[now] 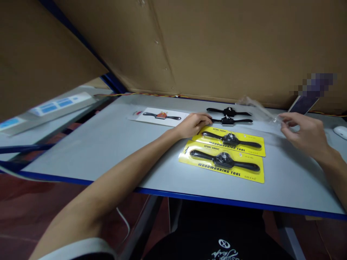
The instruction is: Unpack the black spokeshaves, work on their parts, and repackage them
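Observation:
My left hand (193, 124) rests on the table with its fingers closed on the left handle end of a loose black spokeshave (227, 121). Just behind that one lies a second black spokeshave (229, 112). At the right, my right hand (305, 130) pinches a crumpled clear plastic wrapper (257, 108), raised a little off the table and blurred. Nearer to me are two yellow carded packs, a rear spokeshave pack (256, 148) and a front spokeshave pack (187, 159), each with a black tool under clear plastic. A white card (179, 123) picturing a spokeshave lies left of my left hand.
The grey table (94, 144) has a blue front edge and a cardboard wall (217, 47) behind it. A dark upright object (306, 103), partly pixelated, and a white computer mouse (340, 131) are at the right. Power strips (59, 104) lie on a left-hand shelf.

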Motion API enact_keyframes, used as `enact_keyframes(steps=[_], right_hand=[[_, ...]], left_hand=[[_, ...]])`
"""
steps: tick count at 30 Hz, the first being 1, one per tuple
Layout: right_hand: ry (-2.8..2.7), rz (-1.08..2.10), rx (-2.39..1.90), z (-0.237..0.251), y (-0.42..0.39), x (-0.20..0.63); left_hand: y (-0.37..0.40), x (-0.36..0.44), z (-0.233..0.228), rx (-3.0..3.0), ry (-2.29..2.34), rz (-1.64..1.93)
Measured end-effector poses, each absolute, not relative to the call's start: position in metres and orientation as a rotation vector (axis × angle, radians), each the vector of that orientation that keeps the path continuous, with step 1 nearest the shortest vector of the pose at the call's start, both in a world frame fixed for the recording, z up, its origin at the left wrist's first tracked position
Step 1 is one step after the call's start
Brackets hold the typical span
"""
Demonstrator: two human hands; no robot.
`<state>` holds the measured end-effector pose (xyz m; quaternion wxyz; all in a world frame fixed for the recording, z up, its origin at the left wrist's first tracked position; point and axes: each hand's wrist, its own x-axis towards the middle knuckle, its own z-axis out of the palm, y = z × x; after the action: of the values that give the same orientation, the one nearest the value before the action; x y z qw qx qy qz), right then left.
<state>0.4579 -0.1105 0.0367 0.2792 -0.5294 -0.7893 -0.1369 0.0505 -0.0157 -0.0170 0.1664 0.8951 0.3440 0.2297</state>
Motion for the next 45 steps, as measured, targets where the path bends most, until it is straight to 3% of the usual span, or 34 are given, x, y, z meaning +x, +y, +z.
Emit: enact_keyframes(steps=[14,20,31,37,45], right_hand=[[-1.828,-0.421,-1.173,0.033,-0.117,0.447],[-1.747,-0.641,-0.895,0.018,-0.107,0.449],[-1.953,-0.689,-1.172,0.022,-0.099,0.453],[-2.087,-0.560,-1.143,0.015,-0.106,0.432],[-2.385,-0.299,-1.090,0.005,-0.124,0.395]], left_hand=[[-0.018,0.051,-0.021,2.552,1.114,0.779],[-0.018,0.052,-0.025,2.586,1.082,0.894],[-0.025,0.054,-0.024,2.859,0.792,1.314],[-0.045,0.070,-0.016,3.097,0.541,1.350],[-0.050,0.087,-0.018,2.972,0.468,1.509]])
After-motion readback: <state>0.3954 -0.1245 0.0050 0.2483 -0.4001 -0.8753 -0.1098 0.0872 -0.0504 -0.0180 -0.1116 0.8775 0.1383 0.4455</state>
